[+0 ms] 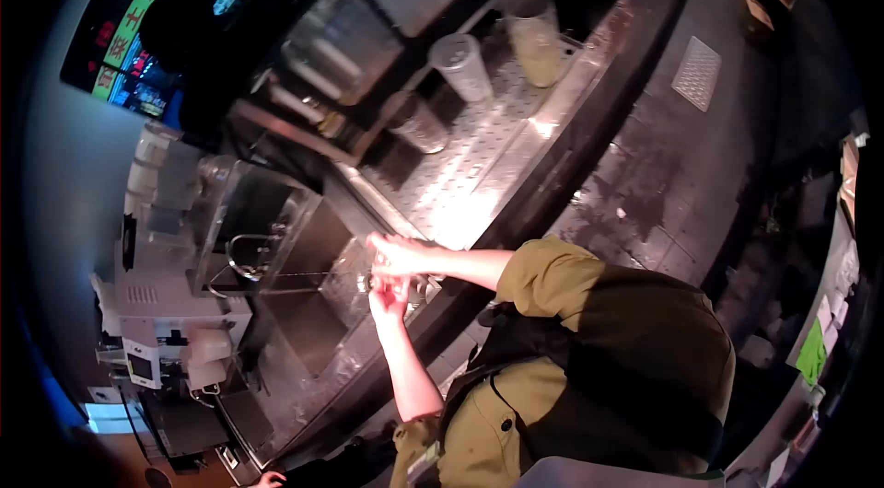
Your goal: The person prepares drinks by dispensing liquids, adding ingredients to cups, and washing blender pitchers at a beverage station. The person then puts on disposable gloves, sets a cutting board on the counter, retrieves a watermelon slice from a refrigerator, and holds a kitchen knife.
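Note:
Over the metal sink (308, 322), my two hands are close together, brightly lit and partly washed out. My right hand (401, 258) reaches in with fingers stretched out, lying across the tips of my left hand. Below it, my left hand (389, 296) is turned up with its fingers apart, some of them hidden behind the right. I make out nothing held in either hand. A curved metal faucet (249, 260) stands at the sink's far side, and a thin line like a water stream runs from it towards my hands.
On the perforated metal counter (451, 180) stand a clear cup (416, 122), a whitish cup (462, 69) and a tall pitcher of pale yellow liquid (534, 41). Lidded clear containers (341, 55) line the back. A white machine (161, 304) is at left. Another person's hand (269, 481) shows at the bottom edge.

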